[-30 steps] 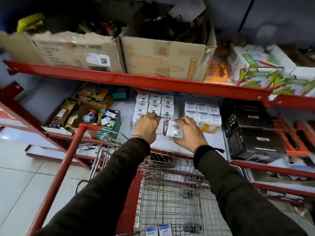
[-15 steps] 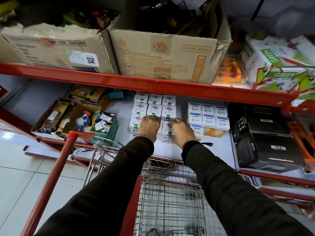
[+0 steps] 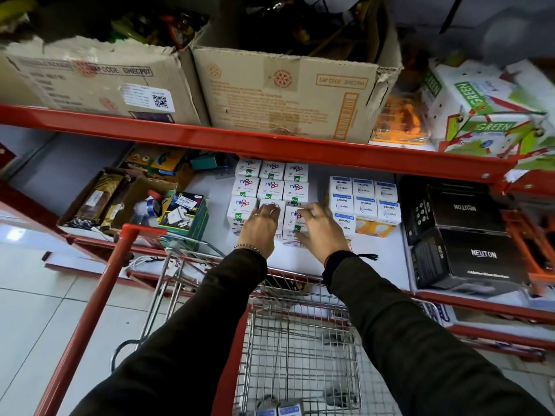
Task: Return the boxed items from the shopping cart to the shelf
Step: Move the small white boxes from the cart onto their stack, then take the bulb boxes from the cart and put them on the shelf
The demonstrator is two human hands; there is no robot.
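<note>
step: seating boxes on shelf | left hand flat, open; right hand fingers loosely around box | next: likely cart for remaining boxes

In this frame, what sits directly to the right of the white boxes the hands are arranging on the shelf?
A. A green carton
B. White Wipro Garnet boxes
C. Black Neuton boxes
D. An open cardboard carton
B: the Wipro Garnet boxes stand beside the white boxes under both hands, with the black Neuton boxes further right.
</note>
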